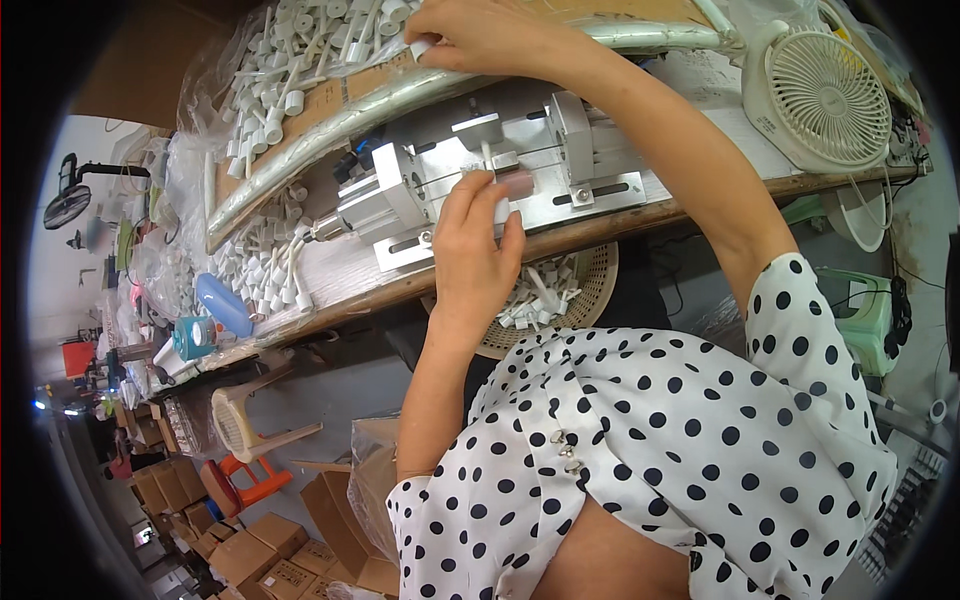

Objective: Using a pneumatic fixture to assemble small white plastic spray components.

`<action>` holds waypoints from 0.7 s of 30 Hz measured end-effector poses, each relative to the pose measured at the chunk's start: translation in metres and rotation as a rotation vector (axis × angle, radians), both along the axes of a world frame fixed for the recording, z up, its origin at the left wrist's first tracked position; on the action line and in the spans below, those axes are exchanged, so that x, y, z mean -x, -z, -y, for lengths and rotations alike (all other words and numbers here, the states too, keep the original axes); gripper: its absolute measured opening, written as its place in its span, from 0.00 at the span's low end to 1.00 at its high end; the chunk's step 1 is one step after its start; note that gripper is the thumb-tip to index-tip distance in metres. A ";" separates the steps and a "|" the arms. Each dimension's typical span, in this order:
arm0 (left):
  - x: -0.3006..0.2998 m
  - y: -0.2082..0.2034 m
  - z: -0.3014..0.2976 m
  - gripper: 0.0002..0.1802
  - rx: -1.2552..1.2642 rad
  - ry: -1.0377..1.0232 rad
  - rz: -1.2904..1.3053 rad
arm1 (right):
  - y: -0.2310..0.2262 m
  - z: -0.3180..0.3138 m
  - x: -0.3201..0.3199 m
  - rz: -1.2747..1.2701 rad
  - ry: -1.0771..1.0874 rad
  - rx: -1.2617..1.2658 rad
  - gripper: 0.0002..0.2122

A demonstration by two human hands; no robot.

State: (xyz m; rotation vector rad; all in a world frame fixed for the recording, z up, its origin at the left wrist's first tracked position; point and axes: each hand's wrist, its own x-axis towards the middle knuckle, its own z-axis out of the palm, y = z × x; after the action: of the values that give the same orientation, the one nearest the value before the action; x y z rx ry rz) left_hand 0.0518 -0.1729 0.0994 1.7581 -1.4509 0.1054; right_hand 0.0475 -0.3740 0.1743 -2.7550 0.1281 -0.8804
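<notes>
Left hand [475, 245] pinches a small white plastic piece [500, 205] at the front of the metal fixture [480, 165] on the wooden bench [330, 285] — fingers narrow, closed on the piece. Right hand [470, 35] reaches to the far side, fingers closed on a white tube [420, 47] at the edge of a clear plastic bag of white parts [300, 50]. Tan woven basket [590, 290] of white parts sits under the bench edge. Brown cardboard boxes [240, 550] stacked on the floor, lower left — white fan [825, 95] at right.

brown cardboard boxes [245, 555] stacked lower left
</notes>
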 end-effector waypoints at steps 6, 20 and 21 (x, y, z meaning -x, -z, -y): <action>0.005 -0.005 0.006 0.14 -0.073 0.033 0.111 | 0.006 -0.019 0.063 0.253 -0.094 -0.206 0.09; -0.019 -0.023 -0.046 0.10 -0.213 0.182 -0.231 | 0.060 -0.064 0.090 0.149 -0.378 -0.055 0.07; -0.023 -0.022 -0.052 0.10 -0.212 0.168 -0.230 | 0.063 -0.065 0.084 0.078 -0.355 0.042 0.07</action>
State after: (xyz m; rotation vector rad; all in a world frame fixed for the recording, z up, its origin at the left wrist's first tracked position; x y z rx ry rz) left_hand 0.0751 -0.1207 0.1214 1.7402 -1.4743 -0.3398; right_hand -0.0366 -0.3087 0.1111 -2.6551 -0.3859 -0.8946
